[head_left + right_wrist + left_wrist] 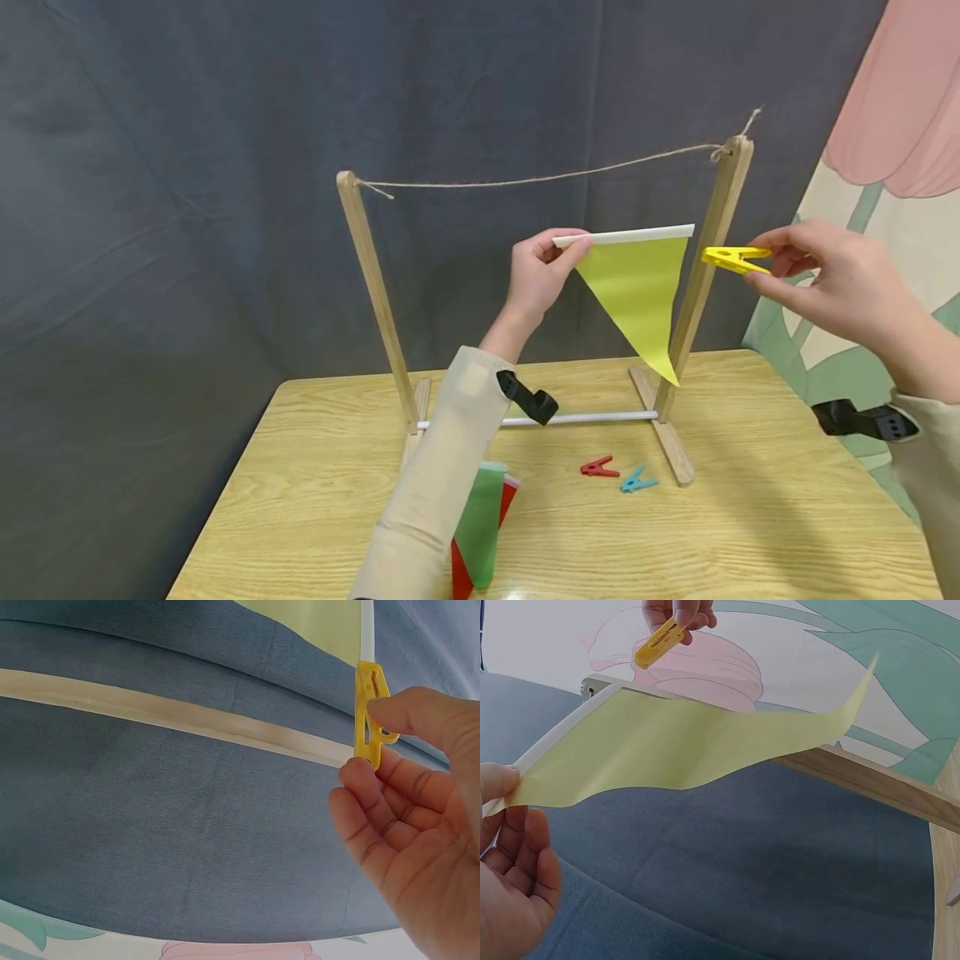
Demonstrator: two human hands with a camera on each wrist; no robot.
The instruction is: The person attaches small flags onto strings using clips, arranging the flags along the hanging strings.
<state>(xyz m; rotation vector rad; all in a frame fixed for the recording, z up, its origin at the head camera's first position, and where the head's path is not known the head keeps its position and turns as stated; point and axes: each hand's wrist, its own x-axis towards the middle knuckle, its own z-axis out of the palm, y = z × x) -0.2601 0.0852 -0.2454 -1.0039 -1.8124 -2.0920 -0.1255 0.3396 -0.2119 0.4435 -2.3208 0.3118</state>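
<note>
In the head view my left hand [542, 271] pinches the left end of a yellow-green triangular pennant [637, 287] by its white top strip. The pennant hangs point down, its strip nearly level, below a twine line [525, 180] and in front of the frame's right post. To its right, my right hand [847, 279] holds a yellow clothespin [735, 258] between thumb and fingers, its nose aimed left at the post. The left wrist view shows the pennant's cloth [667, 746] rippling away from my fingers. In the right wrist view the thumb presses on the clothespin [370, 712].
The twine spans two wooden posts [378, 300] joined low by a white rod [577, 418]. On the wooden table [315, 483] lie a red clothespin [599, 467], a blue clothespin [637, 481], and a green pennant [480, 525] over a red one [461, 575]. A dark curtain [187, 208] hangs behind.
</note>
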